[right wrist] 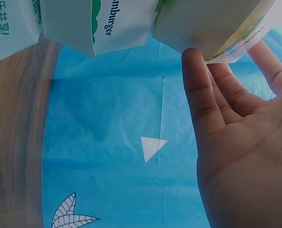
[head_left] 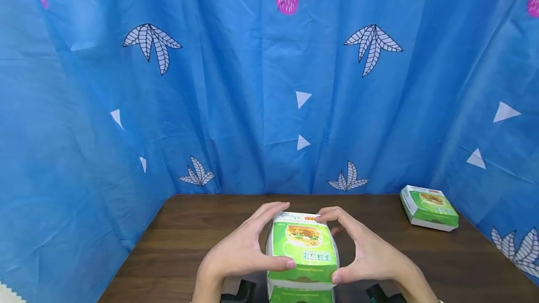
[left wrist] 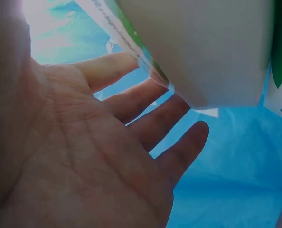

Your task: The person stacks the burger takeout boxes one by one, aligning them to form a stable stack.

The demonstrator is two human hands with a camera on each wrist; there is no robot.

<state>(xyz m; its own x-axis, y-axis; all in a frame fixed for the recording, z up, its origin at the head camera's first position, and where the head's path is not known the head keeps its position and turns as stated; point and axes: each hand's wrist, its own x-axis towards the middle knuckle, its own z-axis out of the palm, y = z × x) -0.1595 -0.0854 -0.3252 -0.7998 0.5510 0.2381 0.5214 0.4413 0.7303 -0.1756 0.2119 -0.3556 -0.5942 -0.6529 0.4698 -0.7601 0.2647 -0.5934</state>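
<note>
A green and white hamburger box (head_left: 301,249) with a burger picture on its lid is in the middle of the head view. My left hand (head_left: 237,254) grips its left side, thumb at the front and fingers at the far edge. My right hand (head_left: 372,254) holds the right side the same way. Directly below is another hamburger box (head_left: 301,295), mostly hidden in the head view. In the right wrist view, a middle box (right wrist: 119,26) and a bottom box (right wrist: 15,28) line up beneath the held one. Whether the held box touches the middle one, I cannot tell.
Another hamburger box (head_left: 433,209) lies at the back right of the dark wooden table (head_left: 189,228). A blue patterned curtain (head_left: 236,106) hangs behind the table and along its sides.
</note>
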